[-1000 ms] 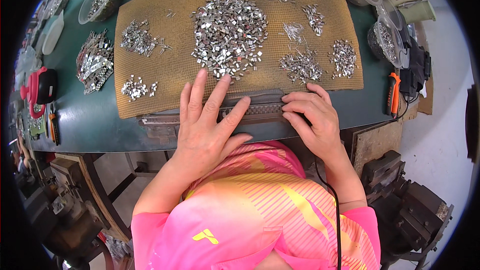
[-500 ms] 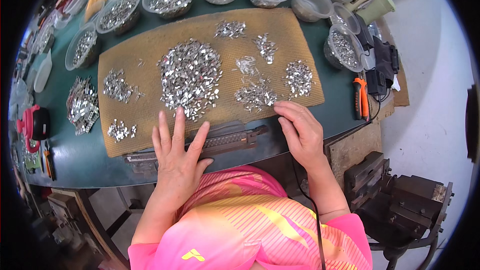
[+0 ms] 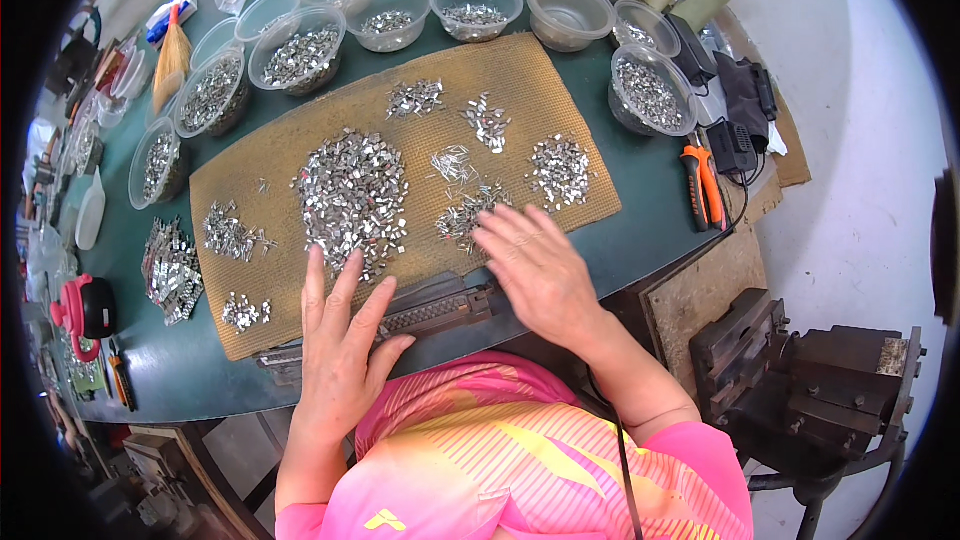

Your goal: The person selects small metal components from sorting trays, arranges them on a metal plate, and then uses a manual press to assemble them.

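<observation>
My left hand (image 3: pixel 345 345) is open, fingers spread, above the near edge of the tan textured mat (image 3: pixel 270 135). Its fingertips reach the lower edge of a big heap of small silvery metal pieces (image 3: pixel 355 190). My right hand (image 3: pixel 540 270) is open too, its fingers stretched over the right side of a smaller heap of thin metal pieces (image 3: pixel 462 218) and partly hiding it. Between the hands, along the mat's near edge, lies a dark metal bar-shaped fixture (image 3: pixel 430 312). Several other small heaps, such as a right-hand one (image 3: pixel 560 170), lie sorted apart on the mat.
Clear plastic bowls (image 3: pixel 298 50), many holding metal pieces, line the table's far side. Orange-handled pliers (image 3: pixel 703 185) lie at right near black adapters (image 3: pixel 730 145). A stack of metal strips (image 3: pixel 172 270) and a red-and-black object (image 3: pixel 85 315) sit left. A dark machine (image 3: pixel 800 390) stands lower right.
My right hand has moved left over the thin-piece heap, its fingers now flatter and straighter. My left hand stays spread near the fixture. The whole view has shifted slightly.
</observation>
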`<control>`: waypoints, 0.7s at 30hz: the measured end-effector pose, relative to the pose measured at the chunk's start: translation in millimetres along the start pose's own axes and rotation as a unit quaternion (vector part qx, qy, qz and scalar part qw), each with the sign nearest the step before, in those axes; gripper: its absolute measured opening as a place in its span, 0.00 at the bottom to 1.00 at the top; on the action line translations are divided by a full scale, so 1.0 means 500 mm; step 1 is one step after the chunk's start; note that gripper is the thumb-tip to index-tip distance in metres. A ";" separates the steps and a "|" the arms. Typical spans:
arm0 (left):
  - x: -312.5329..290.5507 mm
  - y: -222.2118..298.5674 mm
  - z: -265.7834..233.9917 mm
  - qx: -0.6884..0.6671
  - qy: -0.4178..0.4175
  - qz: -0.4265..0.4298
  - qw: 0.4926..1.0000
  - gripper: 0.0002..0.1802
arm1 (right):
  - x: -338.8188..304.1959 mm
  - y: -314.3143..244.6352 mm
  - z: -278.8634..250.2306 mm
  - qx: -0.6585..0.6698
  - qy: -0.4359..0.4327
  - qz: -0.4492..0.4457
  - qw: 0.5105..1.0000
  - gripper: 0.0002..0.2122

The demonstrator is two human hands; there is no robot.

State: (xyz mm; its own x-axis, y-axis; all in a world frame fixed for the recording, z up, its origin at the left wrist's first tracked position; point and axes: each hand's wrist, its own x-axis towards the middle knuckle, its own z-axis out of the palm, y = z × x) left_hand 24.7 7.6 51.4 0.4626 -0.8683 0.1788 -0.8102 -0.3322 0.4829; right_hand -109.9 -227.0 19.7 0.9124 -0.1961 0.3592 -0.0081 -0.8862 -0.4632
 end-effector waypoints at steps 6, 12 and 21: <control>0.063 0.008 -0.010 0.023 -0.031 0.062 0.997 0.30 | -0.011 0.070 -0.023 -0.123 0.074 0.011 0.990 0.10; 0.140 0.025 -0.004 0.017 -0.047 0.153 0.987 0.23 | -0.014 0.092 -0.057 -0.101 0.093 0.016 0.990 0.08; 0.269 0.043 0.084 -0.042 -0.036 0.230 0.971 0.07 | -0.025 0.084 -0.061 -0.055 0.099 0.081 0.990 0.06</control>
State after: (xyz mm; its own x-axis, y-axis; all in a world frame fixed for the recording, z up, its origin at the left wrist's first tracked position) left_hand 54.3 -132.0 49.9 0.0292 -0.9419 0.3346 -0.8913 0.1270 0.4352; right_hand -134.2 -274.7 20.5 0.7980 -0.4079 0.4436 -0.2021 -0.8746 -0.4407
